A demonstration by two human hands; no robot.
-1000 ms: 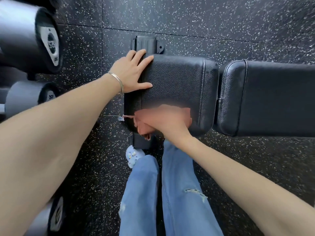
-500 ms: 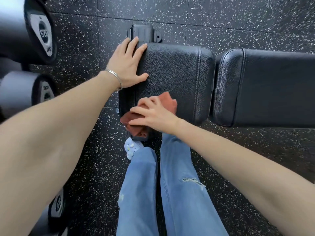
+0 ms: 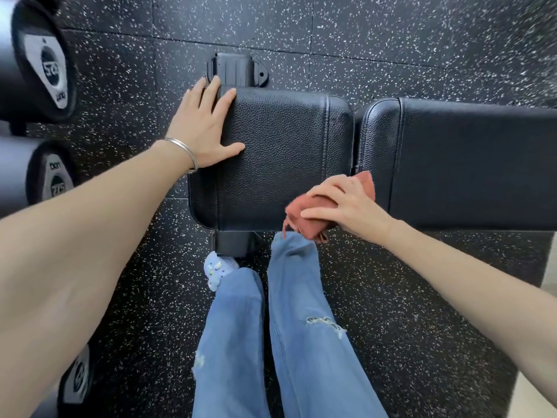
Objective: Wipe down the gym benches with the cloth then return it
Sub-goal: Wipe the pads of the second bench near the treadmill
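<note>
Speckled black rubber floor [image 3: 391,40], tile seams showing, lies under everything.

Cloth [image 3: 307,227]: rust-red, soft, bunched into a wad, with frayed threads hanging off the near edge. It sits at the near edge of the padding, right at the gap between the seat pad [image 3: 277,158] and the back pad [image 3: 470,164]. The right hand [image 3: 349,203] holds it, fingers [image 3: 325,190] curled over the wad and pressing it down.

Both pads are black pebble-grain vinyl with rounded corners and stitched seams; probably slick, so the cloth should glide.

Left hand [image 3: 205,128] lies flat on the far left corner of the seat pad, fingers straight and spread, holding nothing. Thin metal bangle [image 3: 184,152] at the wrist.

Progress (judgement): wiping is mid-course. No streaks show, so I cannot tell which areas are done. The back pad runs out of view to the right and likely remains. No other benches are in view, and the cloth is not yet returned.

Periphery: dumbbells [image 3: 39,61] at left, ripped blue jeans [image 3: 301,342], pale clog [image 3: 217,268].
</note>
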